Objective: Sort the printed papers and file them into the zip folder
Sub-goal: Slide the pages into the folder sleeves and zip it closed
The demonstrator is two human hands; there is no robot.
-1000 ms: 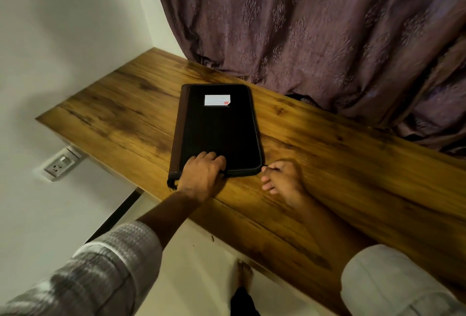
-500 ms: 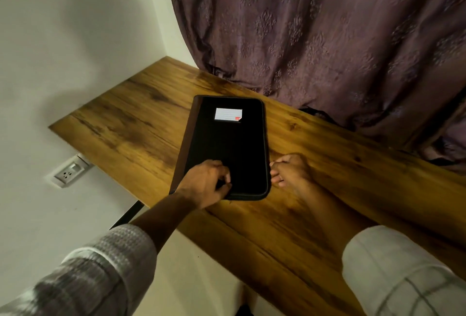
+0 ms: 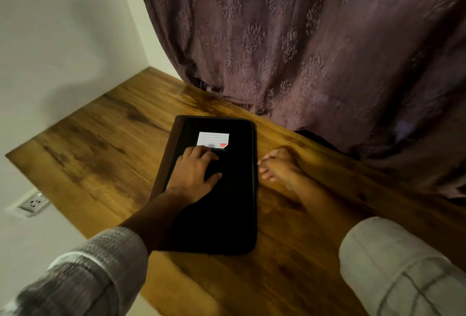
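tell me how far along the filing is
Done: no loose papers show on the table; the zip folder lies flat, cover down. In hand: left hand presses on it, right hand curls at its right edge, grip unclear. Left: unclear; its inside is hidden.

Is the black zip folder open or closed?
Closed: the zip folder lies flat, cover down, under the left hand; zipper cannot tell.
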